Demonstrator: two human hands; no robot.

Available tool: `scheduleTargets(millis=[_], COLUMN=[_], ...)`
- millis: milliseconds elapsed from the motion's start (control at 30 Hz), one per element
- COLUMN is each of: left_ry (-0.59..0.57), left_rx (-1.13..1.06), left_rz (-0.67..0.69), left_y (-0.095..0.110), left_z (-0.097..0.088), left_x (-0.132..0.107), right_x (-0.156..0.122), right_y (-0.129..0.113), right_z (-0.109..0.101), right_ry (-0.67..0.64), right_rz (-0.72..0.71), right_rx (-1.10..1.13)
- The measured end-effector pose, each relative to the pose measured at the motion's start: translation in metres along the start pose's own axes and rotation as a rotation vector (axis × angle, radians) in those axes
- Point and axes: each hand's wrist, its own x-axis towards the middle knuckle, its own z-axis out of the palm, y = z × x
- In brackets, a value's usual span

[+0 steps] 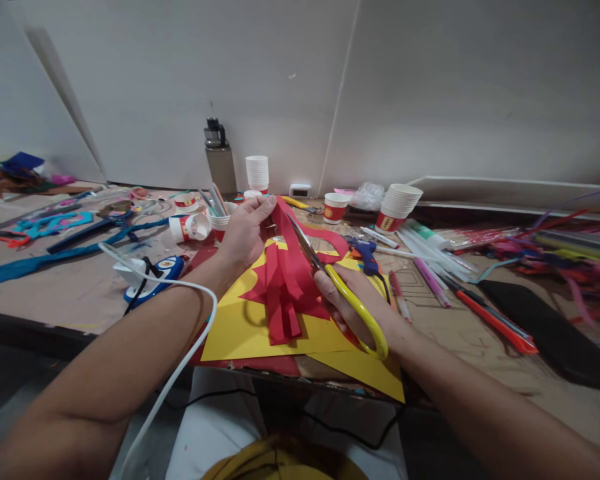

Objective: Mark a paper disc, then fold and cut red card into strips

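Observation:
My left hand pinches the upper end of a red paper strip, held up above the table. In my right hand is a pair of scissors with yellow handles, its metal blades along the strip's right edge. A curved piece of red paper loops out behind the blades. Below, red paper strips lie over a jagged red paper shape, on top of yellow paper sheets. My right hand's fingers are partly hidden by the handle.
A blue glue gun and pens lie to the right, near a red-handled cutter. Paper cups and a bottle stand at the back. A white cable crosses over my left forearm, by a blue-and-white power strip.

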Motion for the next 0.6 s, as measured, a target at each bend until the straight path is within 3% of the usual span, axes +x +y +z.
scheduleTargets(millis=[600], left_ry=[-0.033], left_rx=[0.020], left_rz=[0.001], left_y=[-0.0001], left_z=[0.0039], left_x=[-0.0036], right_x=[-0.0006], right_y=[-0.0015], right_z=[-0.0001], right_ry=[0.009], right_rz=[-0.001], right_rx=[0.003])
